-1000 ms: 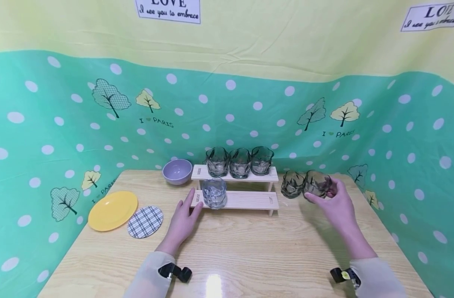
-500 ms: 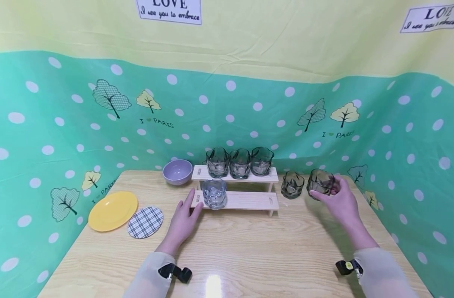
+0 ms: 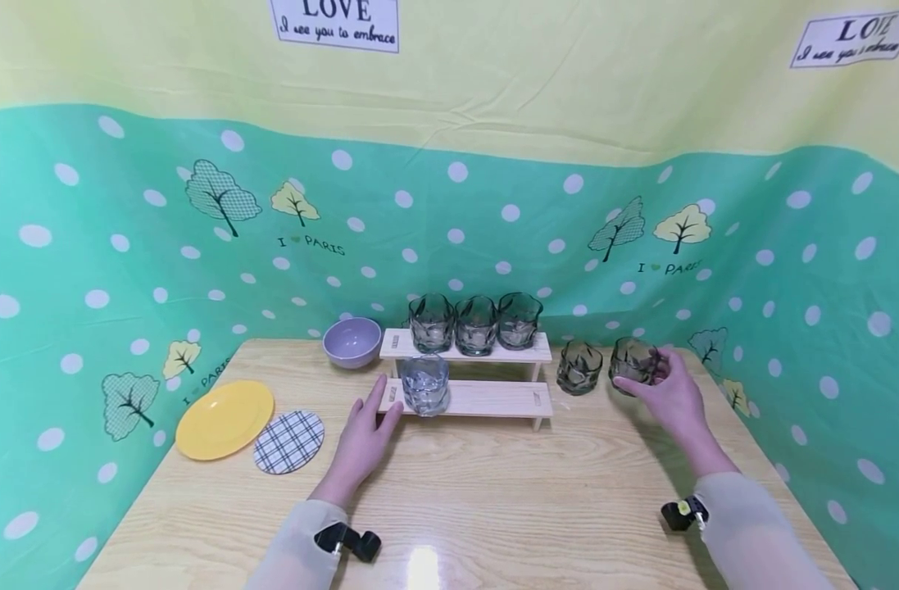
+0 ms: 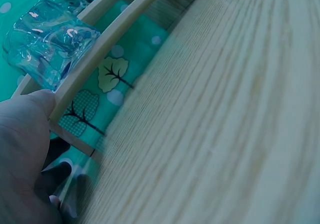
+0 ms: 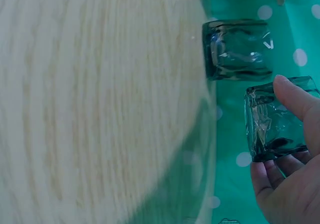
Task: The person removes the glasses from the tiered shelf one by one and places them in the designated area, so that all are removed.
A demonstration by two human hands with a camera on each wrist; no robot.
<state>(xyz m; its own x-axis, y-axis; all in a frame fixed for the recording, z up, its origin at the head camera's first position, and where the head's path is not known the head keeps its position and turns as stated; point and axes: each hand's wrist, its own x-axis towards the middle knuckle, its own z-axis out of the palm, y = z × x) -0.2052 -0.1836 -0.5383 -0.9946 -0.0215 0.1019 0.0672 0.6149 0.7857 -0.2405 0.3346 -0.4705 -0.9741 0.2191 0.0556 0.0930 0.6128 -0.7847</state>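
Note:
My right hand (image 3: 672, 395) holds a grey, wavy-sided drinking glass (image 3: 630, 363) between thumb and fingers. In the right wrist view, the held glass (image 5: 270, 121) is lifted off the table. A second grey glass (image 3: 579, 368) stands on the table just to its left, apart from it. My left hand (image 3: 364, 438) touches the left end of the lower tier of a two-tier wooden shelf (image 3: 493, 398), with index finger and thumb spread. Close to that thumb, a clear bluish glass (image 3: 424, 385) stands on the lower tier. Three grey glasses (image 3: 475, 326) line the upper tier.
A purple bowl (image 3: 351, 342) stands left of the shelf at the back. Further left lie a yellow plate (image 3: 224, 419) and a round checked coaster (image 3: 288, 442). A patterned cloth (image 3: 456, 205) hangs behind and beside the wooden table (image 3: 486, 508).
My right hand has carried the held glass a little to the right, opening a gap from the neighbouring glass. My left hand and the shelf have stayed in place.

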